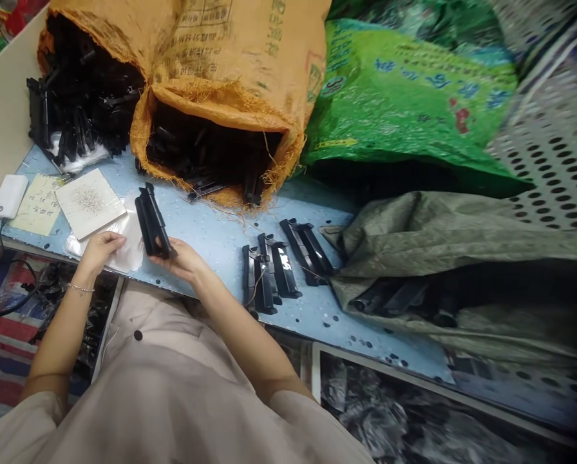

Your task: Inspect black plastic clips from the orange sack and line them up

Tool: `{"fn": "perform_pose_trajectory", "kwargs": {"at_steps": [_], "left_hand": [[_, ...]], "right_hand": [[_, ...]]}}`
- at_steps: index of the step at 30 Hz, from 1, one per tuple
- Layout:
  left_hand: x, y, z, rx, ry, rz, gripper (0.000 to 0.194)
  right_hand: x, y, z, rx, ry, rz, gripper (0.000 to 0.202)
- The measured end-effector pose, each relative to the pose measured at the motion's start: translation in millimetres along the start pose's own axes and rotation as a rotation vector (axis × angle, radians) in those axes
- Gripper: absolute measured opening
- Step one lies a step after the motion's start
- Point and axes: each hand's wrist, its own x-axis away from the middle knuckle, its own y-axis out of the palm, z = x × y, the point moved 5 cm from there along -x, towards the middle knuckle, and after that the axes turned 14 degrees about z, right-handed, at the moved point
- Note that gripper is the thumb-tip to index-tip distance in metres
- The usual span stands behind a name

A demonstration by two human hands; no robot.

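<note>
My right hand (179,258) holds a long black plastic part (154,222) upright over the blue tabletop (211,235), its fingers wrapped round the lower end. To the left, my left hand (102,250) has thumb and fingertips pressed together beside a clear plastic sheet or bag (130,248); whether something small is between them is too small to tell. Just above that hand lies a white square pad (89,203) sprinkled with tiny brownish bits. Several similar black parts (269,274) lie in a group right of my right hand, with another black pair (306,251) beside them.
Two orange woven sacks (230,106) with black parts inside stand at the back. Right of them are a green sack (414,103) and a grey-green sack (414,225). A white device (8,196) with a cable and a yellow note (37,206) lie at the left.
</note>
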Motion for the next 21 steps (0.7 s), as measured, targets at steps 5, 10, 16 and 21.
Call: {"fn": "perform_pose_trajectory", "kwargs": {"at_steps": [5,10,16,21], "left_hand": [[10.6,-1.2,12.7,0.047,0.108,0.066,0.030],[26.2,-24.1,35.5,-0.257,0.508,0.206,0.004],[26.9,-13.0,37.3,-0.601,0.702,0.011,0.043],[76.9,-0.4,56.4,-0.611,0.775,-0.162,0.067]], "right_hand": [[-27.3,18.4,10.6,0.017,0.007,0.058,0.010],[-7.9,-15.7,0.1,0.012,-0.102,0.121,0.022],[33.3,-19.7,40.3,0.067,0.181,-0.146,0.030],[26.0,-16.6,66.4,-0.030,0.310,-0.159,0.025]]}}
